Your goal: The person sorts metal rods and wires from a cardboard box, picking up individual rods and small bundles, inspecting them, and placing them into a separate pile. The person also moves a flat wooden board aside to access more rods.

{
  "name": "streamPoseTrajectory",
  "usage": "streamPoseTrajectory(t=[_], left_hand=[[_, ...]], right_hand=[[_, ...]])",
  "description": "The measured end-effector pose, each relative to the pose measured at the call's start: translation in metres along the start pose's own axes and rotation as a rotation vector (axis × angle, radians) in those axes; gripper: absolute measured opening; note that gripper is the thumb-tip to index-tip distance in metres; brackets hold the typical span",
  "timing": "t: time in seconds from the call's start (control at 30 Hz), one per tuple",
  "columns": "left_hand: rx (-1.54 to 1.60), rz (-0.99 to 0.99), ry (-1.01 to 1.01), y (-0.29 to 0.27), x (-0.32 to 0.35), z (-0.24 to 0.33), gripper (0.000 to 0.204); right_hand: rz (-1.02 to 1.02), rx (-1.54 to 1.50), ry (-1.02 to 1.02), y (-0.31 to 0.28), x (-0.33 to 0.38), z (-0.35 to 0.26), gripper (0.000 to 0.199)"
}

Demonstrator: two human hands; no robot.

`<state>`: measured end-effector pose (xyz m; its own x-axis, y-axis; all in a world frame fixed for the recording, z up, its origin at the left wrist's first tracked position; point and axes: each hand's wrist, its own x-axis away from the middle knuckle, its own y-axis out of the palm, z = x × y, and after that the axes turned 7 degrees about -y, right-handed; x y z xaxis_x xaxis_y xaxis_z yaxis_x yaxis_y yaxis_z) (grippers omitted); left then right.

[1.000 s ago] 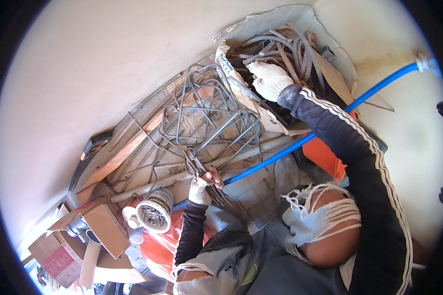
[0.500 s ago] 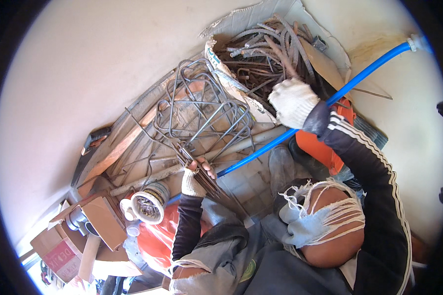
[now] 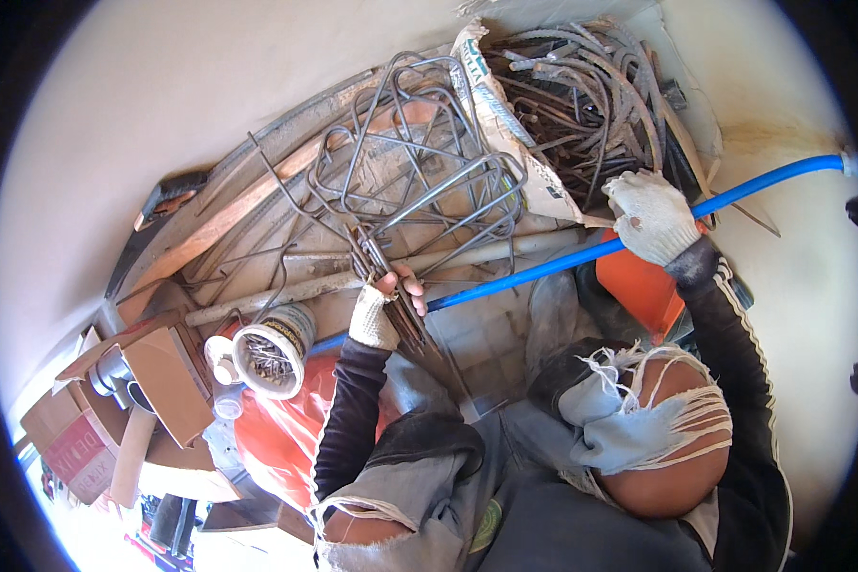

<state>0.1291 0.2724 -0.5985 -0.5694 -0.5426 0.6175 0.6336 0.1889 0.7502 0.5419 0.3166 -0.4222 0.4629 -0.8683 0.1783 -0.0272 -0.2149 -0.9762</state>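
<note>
My left hand (image 3: pixel 383 310), in a white fingerless glove, is closed round a bundle of thin rusty metal rods (image 3: pixel 381 257). The bundle slants toward my lap. My right hand (image 3: pixel 653 219), in a white knit glove, is beside the near right edge of a torn carton (image 3: pixel 520 133). Its fingers are curled, and what they hold, if anything, is hidden. Inside the carton lie bent ribbed steel bars (image 3: pixel 629 81) and thinner rods. A heap of bent wire stirrups (image 3: pixel 419 162) lies left of the carton, beyond my left hand.
A blue pipe (image 3: pixel 534 272) crosses from between my hands to the right wall. An orange container (image 3: pixel 639 286) stands below my right hand. At left are a tub of nails (image 3: pixel 272 355), a handsaw (image 3: pixel 167 198), a wooden plank (image 3: pixel 195 250) and an opened cardboard box (image 3: pixel 167 381).
The view has shifted, so the carton and stirrups appear farther right. My right hand has drawn back slightly toward me and right from the carton's contents. My left hand keeps hold of the rods.
</note>
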Motion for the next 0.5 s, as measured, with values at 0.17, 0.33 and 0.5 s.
streamPoseTrajectory(t=[0.17, 0.33, 0.5], left_hand=[[0.001, 0.004, -0.003, 0.001, 0.001, 0.001, 0.032], [0.032, -0.031, 0.024, 0.010, 0.003, 0.001, 0.029], [0.036, -0.004, 0.032, 0.040, 0.015, 0.005, 0.026]], right_hand=[[0.208, -0.100, 0.019, 0.008, 0.000, -0.006, 0.029], [0.184, -0.254, 0.093, 0.002, -0.021, -0.027, 0.027], [0.356, -0.672, 0.086, 0.000, -0.036, -0.070, 0.019]])
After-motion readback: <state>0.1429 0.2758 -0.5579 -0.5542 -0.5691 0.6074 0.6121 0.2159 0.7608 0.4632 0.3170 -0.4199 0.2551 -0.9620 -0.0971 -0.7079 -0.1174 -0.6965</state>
